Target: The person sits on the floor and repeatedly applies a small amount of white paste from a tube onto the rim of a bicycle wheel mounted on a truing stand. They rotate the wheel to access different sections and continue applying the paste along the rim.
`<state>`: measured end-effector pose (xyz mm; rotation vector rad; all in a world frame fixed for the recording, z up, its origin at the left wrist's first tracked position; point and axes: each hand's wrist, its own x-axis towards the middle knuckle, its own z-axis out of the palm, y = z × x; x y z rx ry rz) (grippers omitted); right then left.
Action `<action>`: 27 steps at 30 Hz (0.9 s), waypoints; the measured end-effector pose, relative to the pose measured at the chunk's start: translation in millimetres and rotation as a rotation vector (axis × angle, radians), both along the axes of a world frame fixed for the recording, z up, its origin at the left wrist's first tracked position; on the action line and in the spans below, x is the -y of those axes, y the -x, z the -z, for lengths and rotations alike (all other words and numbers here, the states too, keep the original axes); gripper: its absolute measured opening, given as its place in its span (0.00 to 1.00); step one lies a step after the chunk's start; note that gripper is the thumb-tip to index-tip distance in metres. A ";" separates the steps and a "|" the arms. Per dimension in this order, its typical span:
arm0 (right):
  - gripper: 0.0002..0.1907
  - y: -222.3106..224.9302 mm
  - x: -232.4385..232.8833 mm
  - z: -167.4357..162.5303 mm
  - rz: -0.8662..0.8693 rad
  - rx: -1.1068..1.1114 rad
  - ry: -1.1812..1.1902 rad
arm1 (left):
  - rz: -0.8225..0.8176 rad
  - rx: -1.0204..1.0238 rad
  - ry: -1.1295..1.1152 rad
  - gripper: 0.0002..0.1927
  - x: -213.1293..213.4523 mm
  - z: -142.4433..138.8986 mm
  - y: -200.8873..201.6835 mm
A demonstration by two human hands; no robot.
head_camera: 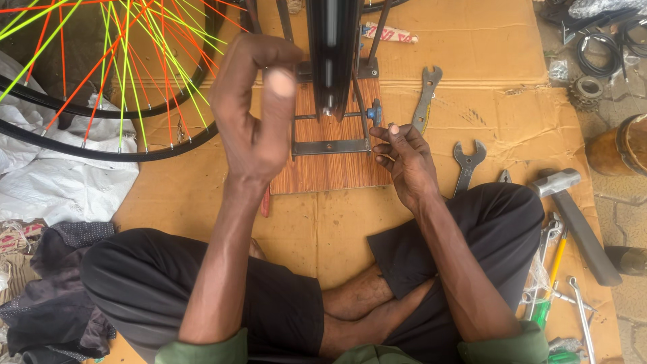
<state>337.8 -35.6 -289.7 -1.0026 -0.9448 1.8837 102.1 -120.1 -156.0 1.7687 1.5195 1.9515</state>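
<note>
Left hand (259, 118) — closed on rim (332, 54), steadying it in stand (330, 145). Right hand (404, 158) — fingers pinched at blue knob (374, 111); best turned slightly, rim held still.

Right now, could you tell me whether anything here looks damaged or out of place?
Nothing looks damaged. Tools lie scattered on the cardboard: two spanners, a hammer. The left hand is raised beside the upright rim; the right hand rests at the stand.

Wheel rim (332, 47) upright between both hands' fingers, spoked wheel (101, 74) left of left fingers (259, 101), wrenches (466, 162) right of right fingers (387, 145)
</note>
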 end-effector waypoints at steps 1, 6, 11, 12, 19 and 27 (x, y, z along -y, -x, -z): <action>0.10 -0.1 0.3 0.1 0.001 0.006 0.004 | -0.015 -0.052 -0.017 0.22 1.9 -3.2 -1.6; 0.10 0.1 1.2 -0.2 0.007 -0.015 0.034 | -0.065 -0.213 -0.069 0.17 1.1 -11.1 -4.6; 0.10 0.0 1.3 -0.7 0.020 0.018 0.038 | -0.069 -0.244 -0.084 0.15 -1.7 -10.6 -6.4; 0.10 0.0 1.3 -0.5 0.021 0.023 0.038 | -0.070 -0.248 -0.084 0.15 -1.6 -10.5 -6.7; 0.09 -0.3 1.5 2.7 0.009 0.037 0.052 | -0.064 -0.259 -0.076 0.14 0.4 -11.9 -9.3; 0.10 -0.5 0.7 6.8 -0.004 0.060 0.061 | -0.074 -0.248 -0.050 0.14 0.3 -9.5 -11.2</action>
